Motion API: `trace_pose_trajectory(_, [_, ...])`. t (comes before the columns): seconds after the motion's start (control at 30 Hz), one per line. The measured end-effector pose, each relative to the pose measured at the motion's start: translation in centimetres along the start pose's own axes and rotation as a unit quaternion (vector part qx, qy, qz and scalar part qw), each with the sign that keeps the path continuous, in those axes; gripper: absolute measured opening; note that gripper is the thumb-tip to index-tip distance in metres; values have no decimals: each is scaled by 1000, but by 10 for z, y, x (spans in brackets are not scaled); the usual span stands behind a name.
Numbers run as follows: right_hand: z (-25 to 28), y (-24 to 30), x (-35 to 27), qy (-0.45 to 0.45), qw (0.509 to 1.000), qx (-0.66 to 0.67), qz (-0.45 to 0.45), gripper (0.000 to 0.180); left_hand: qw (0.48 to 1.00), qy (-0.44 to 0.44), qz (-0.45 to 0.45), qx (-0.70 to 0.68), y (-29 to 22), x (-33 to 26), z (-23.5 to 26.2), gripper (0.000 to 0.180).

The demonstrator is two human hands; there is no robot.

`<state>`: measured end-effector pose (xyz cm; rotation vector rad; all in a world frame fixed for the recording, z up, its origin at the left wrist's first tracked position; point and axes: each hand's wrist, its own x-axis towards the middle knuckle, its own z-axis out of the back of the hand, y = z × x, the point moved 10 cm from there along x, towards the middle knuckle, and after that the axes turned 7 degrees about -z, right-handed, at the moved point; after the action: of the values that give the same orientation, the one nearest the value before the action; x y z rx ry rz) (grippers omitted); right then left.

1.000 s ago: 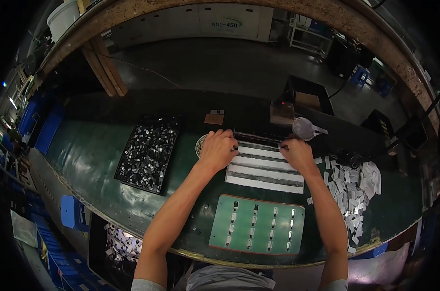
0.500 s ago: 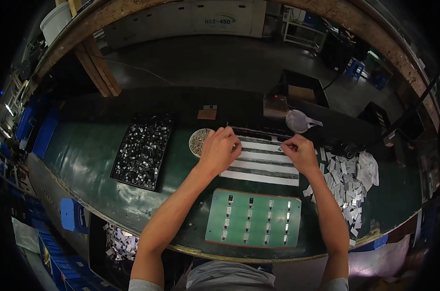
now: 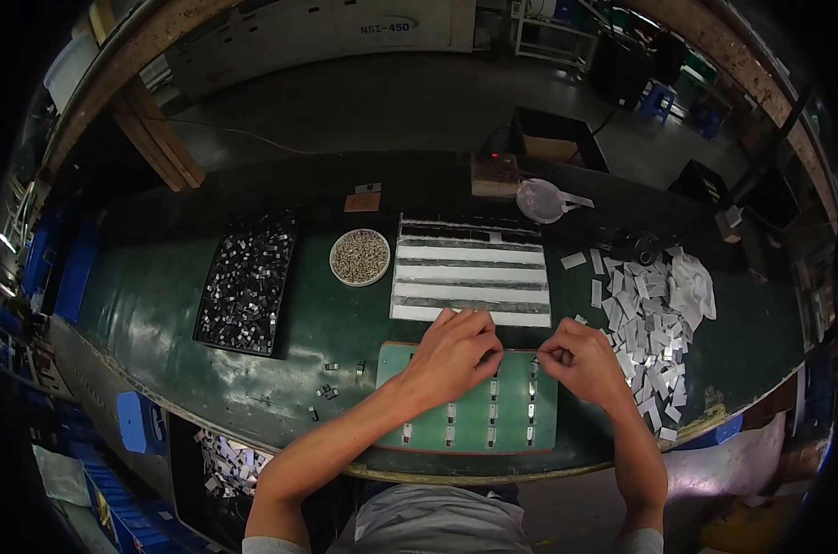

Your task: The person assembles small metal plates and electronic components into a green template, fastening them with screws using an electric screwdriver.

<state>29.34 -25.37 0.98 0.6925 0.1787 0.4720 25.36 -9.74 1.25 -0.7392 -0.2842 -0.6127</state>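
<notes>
A green board (image 3: 472, 438) with rows of small black-and-silver components (image 3: 494, 413) lies near the table's front edge. My left hand (image 3: 458, 355) is over its upper middle, fingers curled together in a pinch; whatever they hold is hidden. Over the upper right corner, my right hand (image 3: 587, 363) pinches with thumb and forefinger beside the top component of the right column. I cannot make out what is between those fingertips. Just beyond the board lies a panel with white and dark stripes (image 3: 470, 295), touched by neither hand.
Left of the panel sit a round dish of tiny metal parts (image 3: 359, 257) and a black tray heaped with black-and-silver components (image 3: 245, 286). Loose components (image 3: 327, 392) lie left of the board. At right are a pile of pale flat pieces (image 3: 648, 319), a crumpled white bag (image 3: 691, 286) and a scoop-like dish (image 3: 541, 200).
Both hands have come back toward me, from the striped panel to the upper part of the green board. The whole view has shifted slightly. Loose components beside the board now show.
</notes>
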Motion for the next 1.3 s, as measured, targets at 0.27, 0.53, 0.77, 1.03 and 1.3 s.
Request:
trace_pose_trajectory(0.27, [-2, 9, -7, -60, 996, -36, 61, 10, 989, 0, -76, 126, -22, 0, -6, 10])
trace_pose_trajectory(0.53, [-6, 16, -21, -23, 993, -65, 91, 10, 993, 42, -56, 95, -30, -6, -7, 9])
trace_pose_trajectory(0.77, [-5, 28, -18, -21, 984, -116, 136, 10, 994, 65, -29, 80, -21, -5, -4, 8])
trace_pose_trajectory(1.03, [11, 9, 65, -103, 990, -86, 41, 9, 986, -46, 14, 157, 66, 52, 34, 9])
trace_pose_trajectory(1.3, [-10, -19, 160, -146, 973, -170, 53, 12, 974, -41, 64, 213, 133, 100, 9, 9])
